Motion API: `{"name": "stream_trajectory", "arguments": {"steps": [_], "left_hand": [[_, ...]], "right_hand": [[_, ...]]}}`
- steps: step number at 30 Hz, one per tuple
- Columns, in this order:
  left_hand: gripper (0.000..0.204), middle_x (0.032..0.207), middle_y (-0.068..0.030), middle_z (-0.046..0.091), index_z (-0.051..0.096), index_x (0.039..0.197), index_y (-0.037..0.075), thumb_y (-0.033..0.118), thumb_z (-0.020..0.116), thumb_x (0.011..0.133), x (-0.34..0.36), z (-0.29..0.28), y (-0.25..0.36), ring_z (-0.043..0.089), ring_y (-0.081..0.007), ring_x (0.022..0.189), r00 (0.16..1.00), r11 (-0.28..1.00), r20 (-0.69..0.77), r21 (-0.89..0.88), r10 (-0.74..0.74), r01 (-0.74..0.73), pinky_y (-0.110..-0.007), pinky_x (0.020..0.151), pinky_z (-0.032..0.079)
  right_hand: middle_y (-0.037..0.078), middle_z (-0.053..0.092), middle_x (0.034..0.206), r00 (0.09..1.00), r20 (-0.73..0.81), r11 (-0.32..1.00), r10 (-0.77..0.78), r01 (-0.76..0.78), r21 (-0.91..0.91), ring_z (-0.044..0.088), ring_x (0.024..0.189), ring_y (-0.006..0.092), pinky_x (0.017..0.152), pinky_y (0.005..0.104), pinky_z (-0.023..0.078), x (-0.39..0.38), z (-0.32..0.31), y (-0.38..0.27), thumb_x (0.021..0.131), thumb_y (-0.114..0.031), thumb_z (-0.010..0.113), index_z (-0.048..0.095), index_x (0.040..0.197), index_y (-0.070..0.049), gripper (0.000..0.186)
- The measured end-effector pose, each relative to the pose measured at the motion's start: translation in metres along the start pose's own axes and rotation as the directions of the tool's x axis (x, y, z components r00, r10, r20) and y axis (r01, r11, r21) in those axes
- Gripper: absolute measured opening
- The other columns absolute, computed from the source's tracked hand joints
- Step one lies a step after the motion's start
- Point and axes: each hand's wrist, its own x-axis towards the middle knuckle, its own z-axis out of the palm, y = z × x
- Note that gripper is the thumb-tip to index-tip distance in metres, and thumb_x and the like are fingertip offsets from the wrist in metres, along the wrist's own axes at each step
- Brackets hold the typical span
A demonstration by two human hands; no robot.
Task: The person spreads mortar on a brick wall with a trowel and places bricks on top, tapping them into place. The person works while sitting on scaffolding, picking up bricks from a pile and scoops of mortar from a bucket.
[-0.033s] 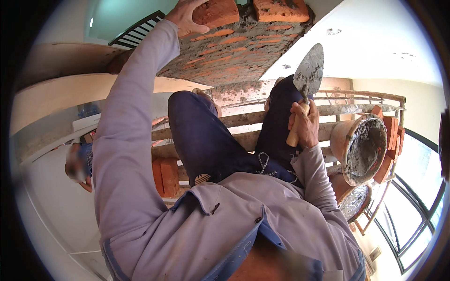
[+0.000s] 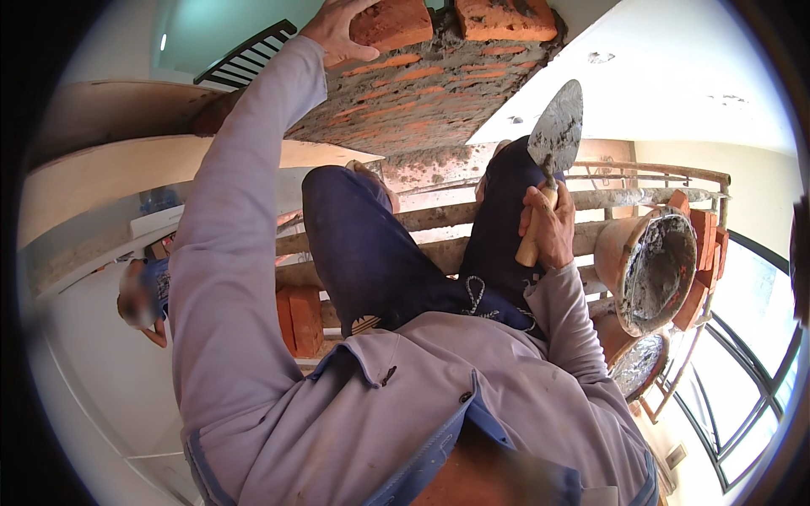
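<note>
At the top of the brick wall (image 2: 396,97), my left hand (image 2: 339,35) is closed around the left end of an orange brick (image 2: 393,24). The thumb lies along its lower edge, and the picture's edge cuts off part of the fingers. Grey mortar fills the gap between this brick and a second brick (image 2: 506,18) to its right. My right hand (image 2: 553,226) grips the wooden handle of a pointed trowel (image 2: 557,126) above my right thigh. The trowel's blade points up, away from me, with grey mortar smeared on it.
Beneath me run scaffold poles (image 2: 439,213). At the right stands a bucket of mortar (image 2: 607,257), with a second bucket (image 2: 637,367) below it and stacked bricks (image 2: 702,236) beside it. More bricks (image 2: 300,322) lie left of my legs. Another person (image 2: 145,295) is at the far left.
</note>
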Motion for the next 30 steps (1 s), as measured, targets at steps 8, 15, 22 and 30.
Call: {"name": "stream_trajectory", "arguments": {"steps": [8, 15, 22, 30], "left_hand": [[0.097, 0.131, -0.0252, 0.051, 0.045, 0.136, -0.001, 0.036, 0.082, 0.055, 0.027, 0.019, 0.007, 0.046, -0.0409, 0.123, 0.994, 0.995, 0.101, -0.091, -0.031, 0.041, -0.045, 0.105, 0.038], [0.101, 0.136, -0.0235, 0.047, 0.04, 0.141, 0.001, 0.04, 0.081, 0.057, 0.027, 0.03, 0.004, 0.042, -0.0406, 0.125, 0.992, 0.997, 0.104, 0.049, -0.066, 0.061, -0.046, 0.108, 0.032], [0.111, 0.14, -0.0211, 0.045, 0.035, 0.144, 0.004, 0.052, 0.083, 0.056, -0.009, 0.009, -0.007, 0.038, -0.0382, 0.132, 0.993, 0.981, -0.055, 0.157, -0.104, 0.111, -0.047, 0.111, 0.03], [0.101, 0.138, -0.0226, 0.047, 0.043, 0.14, 0.005, 0.056, 0.08, 0.061, -0.035, 0.03, -0.037, 0.042, -0.0383, 0.129, 0.936, 0.914, -0.036, -0.231, -0.35, 0.333, -0.048, 0.108, 0.036]], "right_hand": [[0.006, 0.055, 0.072, 0.997, 0.07, 0.998, 0.015, -0.011, -0.055, 0.053, 0.046, 0.0123, 0.04, 0.0257, 0.044, 0.005, -0.001, 0.005, 0.089, -0.025, 0.067, 0.047, 0.094, -0.004, 0.029], [0.006, 0.054, 0.081, 0.988, 0.129, 0.995, -0.079, 0.086, -0.05, 0.053, 0.054, 0.0108, 0.047, 0.025, 0.045, -0.006, 0.004, 0.001, 0.087, -0.016, 0.055, 0.05, 0.112, -0.001, 0.03], [0.014, 0.059, 0.088, 0.858, 0.332, 0.744, -0.392, 0.508, -0.434, 0.06, 0.07, 0.0254, 0.064, 0.0359, 0.048, 0.009, 0.06, -0.079, 0.094, -0.017, 0.052, 0.044, 0.129, 0.003, 0.041], [0.026, 0.062, 0.095, 0.482, 0.612, 0.129, -0.627, 0.839, -0.529, 0.062, 0.079, 0.0451, 0.067, 0.051, 0.049, 0.081, 0.13, -0.11, 0.093, -0.014, 0.053, 0.038, 0.128, -0.001, 0.04]]}}
